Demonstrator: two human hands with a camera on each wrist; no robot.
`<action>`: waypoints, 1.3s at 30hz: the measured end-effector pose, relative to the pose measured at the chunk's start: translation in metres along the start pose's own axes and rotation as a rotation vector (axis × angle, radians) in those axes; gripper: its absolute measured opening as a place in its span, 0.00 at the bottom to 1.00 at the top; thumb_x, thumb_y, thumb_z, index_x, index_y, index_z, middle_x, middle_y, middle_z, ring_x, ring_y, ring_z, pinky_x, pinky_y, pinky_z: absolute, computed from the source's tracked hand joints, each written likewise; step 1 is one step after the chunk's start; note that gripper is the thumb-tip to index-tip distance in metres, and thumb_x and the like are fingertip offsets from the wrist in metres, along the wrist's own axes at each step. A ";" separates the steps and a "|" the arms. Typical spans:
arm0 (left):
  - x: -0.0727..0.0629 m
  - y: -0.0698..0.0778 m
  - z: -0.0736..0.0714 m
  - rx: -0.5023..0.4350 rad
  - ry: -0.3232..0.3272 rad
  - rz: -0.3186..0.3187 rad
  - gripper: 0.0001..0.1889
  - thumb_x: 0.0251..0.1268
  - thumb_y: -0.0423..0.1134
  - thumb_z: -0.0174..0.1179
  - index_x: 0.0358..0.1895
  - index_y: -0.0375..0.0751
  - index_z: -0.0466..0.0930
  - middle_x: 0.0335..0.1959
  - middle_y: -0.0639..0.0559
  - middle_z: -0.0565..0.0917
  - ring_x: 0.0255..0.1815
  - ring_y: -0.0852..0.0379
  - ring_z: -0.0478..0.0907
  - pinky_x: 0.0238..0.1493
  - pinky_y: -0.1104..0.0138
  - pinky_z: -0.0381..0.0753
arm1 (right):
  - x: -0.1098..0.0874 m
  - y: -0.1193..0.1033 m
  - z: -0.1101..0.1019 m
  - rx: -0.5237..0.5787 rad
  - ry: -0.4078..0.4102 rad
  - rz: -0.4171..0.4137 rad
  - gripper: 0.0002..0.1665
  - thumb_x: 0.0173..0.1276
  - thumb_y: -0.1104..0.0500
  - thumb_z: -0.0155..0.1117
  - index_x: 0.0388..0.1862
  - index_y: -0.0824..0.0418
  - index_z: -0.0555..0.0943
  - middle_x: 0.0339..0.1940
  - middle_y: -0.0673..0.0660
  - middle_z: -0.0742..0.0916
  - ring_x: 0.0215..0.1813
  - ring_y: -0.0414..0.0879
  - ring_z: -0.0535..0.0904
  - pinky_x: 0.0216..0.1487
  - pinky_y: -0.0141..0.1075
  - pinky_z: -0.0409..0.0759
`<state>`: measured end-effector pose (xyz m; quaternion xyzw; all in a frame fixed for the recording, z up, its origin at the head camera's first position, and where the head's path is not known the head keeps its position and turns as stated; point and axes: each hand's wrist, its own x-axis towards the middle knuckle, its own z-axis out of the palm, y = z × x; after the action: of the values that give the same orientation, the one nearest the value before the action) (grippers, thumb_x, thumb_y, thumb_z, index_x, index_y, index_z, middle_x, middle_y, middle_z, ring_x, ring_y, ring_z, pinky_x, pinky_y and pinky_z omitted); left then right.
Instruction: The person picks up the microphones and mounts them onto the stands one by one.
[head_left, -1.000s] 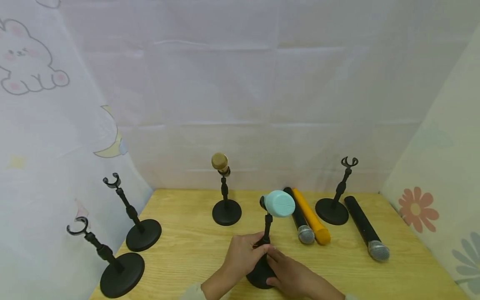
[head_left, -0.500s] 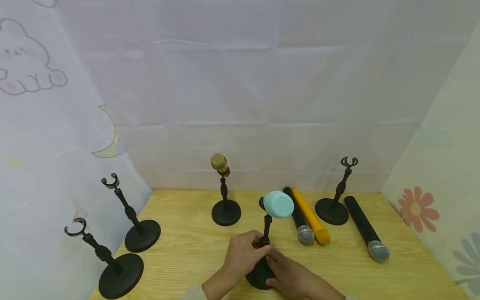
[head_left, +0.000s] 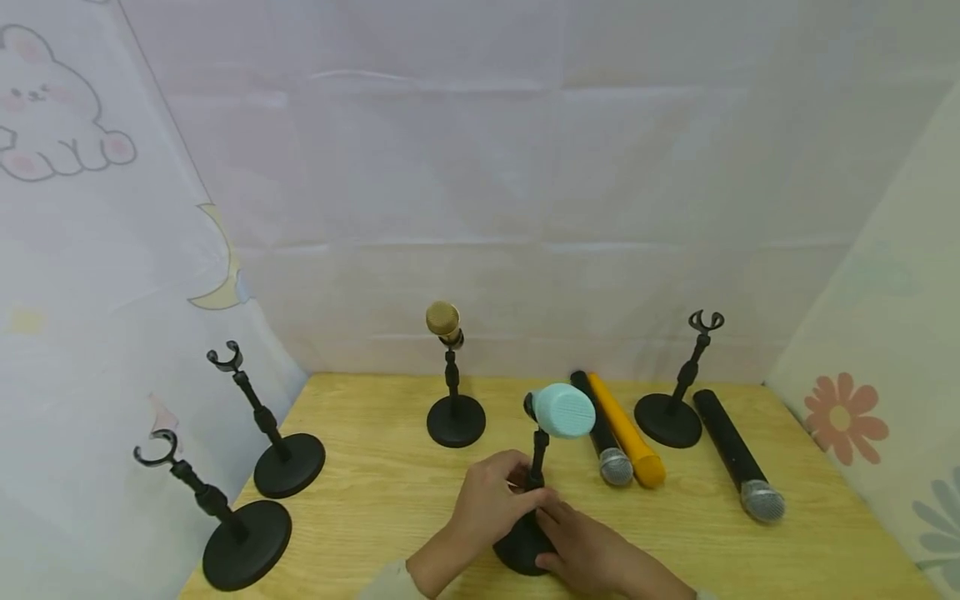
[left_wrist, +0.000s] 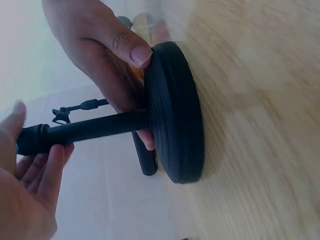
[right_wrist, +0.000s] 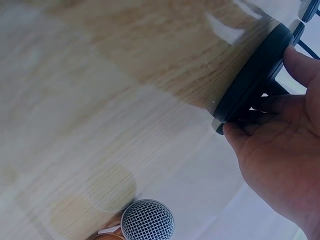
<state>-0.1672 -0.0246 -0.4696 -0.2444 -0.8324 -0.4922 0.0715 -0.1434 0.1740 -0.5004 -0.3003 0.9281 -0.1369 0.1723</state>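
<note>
A black desk microphone stand (head_left: 517, 546) stands near the front of the table, with a microphone with a mint-green head (head_left: 564, 411) in its clip. My left hand (head_left: 487, 504) grips the upper post; in the left wrist view its thumb and fingers lie around the collar (left_wrist: 32, 140). My right hand (head_left: 588, 550) grips the round base (left_wrist: 175, 115) by its rim. In the right wrist view the thumb is on one side of the rim and the fingers are on the other. The microphone itself is outside both wrist views.
Two bare stands (head_left: 288, 462) (head_left: 247, 546) are at the left. A stand (head_left: 453, 421) with a gold microphone (head_left: 443, 319) is at the back. Right of centre lie a black microphone (head_left: 602, 433), an orange one (head_left: 626, 433) and another black one (head_left: 731, 442), near a bare stand (head_left: 669, 419).
The head view has shifted slightly. Both hands stay on the stand, which keeps about the same place; the left hand's knuckles sit a little higher.
</note>
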 end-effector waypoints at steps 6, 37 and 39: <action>0.002 -0.004 -0.006 -0.091 -0.111 0.073 0.20 0.69 0.50 0.66 0.55 0.40 0.85 0.49 0.50 0.86 0.44 0.67 0.84 0.38 0.78 0.83 | -0.001 0.002 -0.003 0.004 0.013 -0.011 0.43 0.76 0.39 0.58 0.78 0.64 0.65 0.81 0.62 0.63 0.76 0.59 0.67 0.67 0.53 0.75; 0.023 -0.018 -0.026 -0.125 -0.516 0.175 0.13 0.78 0.44 0.56 0.55 0.42 0.82 0.50 0.47 0.88 0.53 0.69 0.81 0.54 0.73 0.81 | -0.002 0.005 0.002 0.013 0.000 -0.041 0.42 0.77 0.39 0.56 0.77 0.67 0.66 0.81 0.63 0.63 0.76 0.60 0.66 0.68 0.52 0.74; 0.027 -0.019 -0.029 -0.145 -0.579 0.174 0.13 0.79 0.42 0.55 0.58 0.42 0.80 0.53 0.44 0.87 0.55 0.69 0.80 0.57 0.73 0.80 | -0.001 0.006 0.003 0.004 -0.001 -0.037 0.42 0.77 0.39 0.56 0.77 0.66 0.67 0.80 0.63 0.64 0.76 0.60 0.67 0.68 0.52 0.74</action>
<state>-0.2034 -0.0473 -0.4598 -0.4493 -0.7569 -0.4522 -0.1442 -0.1443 0.1790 -0.5045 -0.3170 0.9221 -0.1417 0.1706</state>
